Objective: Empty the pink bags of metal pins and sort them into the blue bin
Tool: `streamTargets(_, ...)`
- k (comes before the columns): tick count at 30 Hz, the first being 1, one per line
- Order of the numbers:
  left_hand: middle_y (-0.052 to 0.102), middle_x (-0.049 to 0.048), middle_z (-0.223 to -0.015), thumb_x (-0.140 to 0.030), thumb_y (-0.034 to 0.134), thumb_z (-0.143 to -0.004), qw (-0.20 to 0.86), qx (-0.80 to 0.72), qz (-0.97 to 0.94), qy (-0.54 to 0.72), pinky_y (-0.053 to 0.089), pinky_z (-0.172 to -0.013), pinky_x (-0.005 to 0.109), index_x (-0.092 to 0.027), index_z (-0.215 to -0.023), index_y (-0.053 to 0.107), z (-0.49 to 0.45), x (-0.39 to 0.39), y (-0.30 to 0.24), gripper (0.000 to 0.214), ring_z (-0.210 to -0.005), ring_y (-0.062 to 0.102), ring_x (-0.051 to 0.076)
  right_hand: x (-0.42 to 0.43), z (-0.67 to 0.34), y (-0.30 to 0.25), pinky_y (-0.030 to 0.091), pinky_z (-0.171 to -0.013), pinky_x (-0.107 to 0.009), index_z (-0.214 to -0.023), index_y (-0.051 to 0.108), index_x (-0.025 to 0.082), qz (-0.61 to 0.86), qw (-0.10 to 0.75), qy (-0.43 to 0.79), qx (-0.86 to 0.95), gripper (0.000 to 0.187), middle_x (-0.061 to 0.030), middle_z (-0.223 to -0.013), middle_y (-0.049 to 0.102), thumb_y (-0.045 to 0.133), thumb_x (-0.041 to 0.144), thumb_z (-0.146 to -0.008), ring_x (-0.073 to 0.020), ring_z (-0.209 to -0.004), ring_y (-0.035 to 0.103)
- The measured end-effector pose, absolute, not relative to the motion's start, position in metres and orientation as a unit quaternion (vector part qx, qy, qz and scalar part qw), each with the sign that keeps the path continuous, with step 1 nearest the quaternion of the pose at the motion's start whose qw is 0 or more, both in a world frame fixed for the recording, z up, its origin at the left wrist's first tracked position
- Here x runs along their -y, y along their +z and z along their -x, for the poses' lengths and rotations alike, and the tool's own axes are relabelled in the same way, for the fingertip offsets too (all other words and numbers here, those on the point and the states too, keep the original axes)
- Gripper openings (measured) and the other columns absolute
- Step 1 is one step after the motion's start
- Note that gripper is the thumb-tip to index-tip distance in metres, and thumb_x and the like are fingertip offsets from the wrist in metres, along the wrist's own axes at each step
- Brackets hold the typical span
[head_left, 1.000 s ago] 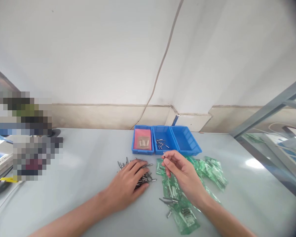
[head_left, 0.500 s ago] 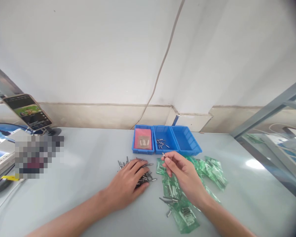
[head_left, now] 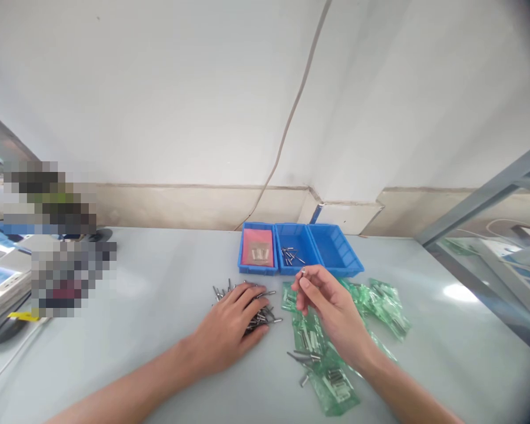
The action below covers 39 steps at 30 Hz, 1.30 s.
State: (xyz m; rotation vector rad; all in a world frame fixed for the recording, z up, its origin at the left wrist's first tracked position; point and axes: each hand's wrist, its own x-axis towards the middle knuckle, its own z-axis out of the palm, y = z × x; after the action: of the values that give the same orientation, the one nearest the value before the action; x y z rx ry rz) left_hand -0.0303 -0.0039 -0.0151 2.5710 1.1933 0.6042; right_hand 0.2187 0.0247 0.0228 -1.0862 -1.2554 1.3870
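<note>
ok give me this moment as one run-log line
left hand: spread over metal-part pile; right hand: pinches small metal piece; middle blue bin: several metal pins; green bags: near right hand

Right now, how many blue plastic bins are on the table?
3, in a row: left bin holding a pink sheet, middle bin holding metal pins, right bin beside the middle one. None appear hidden.

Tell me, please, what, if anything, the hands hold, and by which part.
The right hand pinches a small metal piece below its exposed tip; the left hand covers pins, any grip unclear.
</note>
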Motion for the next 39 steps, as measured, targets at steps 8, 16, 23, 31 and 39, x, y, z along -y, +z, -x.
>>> streamTargets(8,0.06,0.0111,-0.153,-0.032,0.063,-0.108,0.127,-0.407,-0.879,0.213,0.053,-0.118,0.054,-0.023,-0.143,0.059,0.0297,0.0037,-0.0119,0.037,-0.141,0.055,0.032,-0.025,-0.2174,0.0265,0.05,-0.062,-0.027,-0.092,0.057,0.024,0.463,0.466,0.542,0.525,0.038,-0.0002,-0.095,0.06,0.08,0.054,-0.094,-0.0138,-0.07,0.057)
streamTargets(16,0.061,0.0104,-0.152,-0.034,0.062,-0.108,0.125,-0.409,-0.878,0.217,0.054,-0.117,0.053,-0.024,-0.142,0.061,0.03,0.0035,-0.0134,0.036,-0.14,0.056,0.031,-0.0244,-0.2177,0.0287,0.049,-0.061,-0.027,-0.092,0.061,0.025,0.481,0.448,0.515,0.55,0.036,0.0024,-0.079,0.057,0.079,0.056,-0.094,-0.0143,-0.065,0.051)
streamTargets(23,0.06,0.0106,-0.153,-0.033,0.062,-0.108,0.122,-0.408,-0.88,0.21,0.053,-0.118,0.053,-0.023,-0.143,0.06,0.03,0.0038,-0.0132,0.037,-0.141,0.055,0.032,-0.0231,-0.2176,0.0298,0.053,-0.064,-0.03,-0.101,0.07,0.023,0.474,0.436,0.522,0.559,0.039,-0.004,-0.095,0.069,0.071,0.063,-0.099,-0.0151,-0.067,0.058)
streamTargets(31,0.06,0.0108,-0.153,-0.033,0.061,-0.108,0.122,-0.408,-0.879,0.217,0.053,-0.117,0.054,-0.024,-0.143,0.06,0.0297,0.003,-0.014,0.036,-0.141,0.055,0.032,-0.0237,-0.2193,0.0266,0.053,-0.062,-0.03,-0.106,0.074,0.024,0.477,0.437,0.517,0.56,0.041,-0.0052,-0.098,0.073,0.07,0.064,-0.099,-0.0146,-0.064,0.057)
streamTargets(39,0.059,0.0097,-0.154,-0.032,0.063,-0.108,0.131,-0.41,-0.878,0.207,0.053,-0.118,0.054,-0.024,-0.143,0.059,0.0301,0.0033,-0.0114,0.037,-0.142,0.055,0.032,-0.0258,-0.2206,0.0267,0.044,-0.061,-0.028,-0.095,0.07,0.025,0.485,0.44,0.502,0.565,0.029,0.0033,-0.074,0.056,0.08,0.053,-0.094,-0.0151,-0.065,0.049)
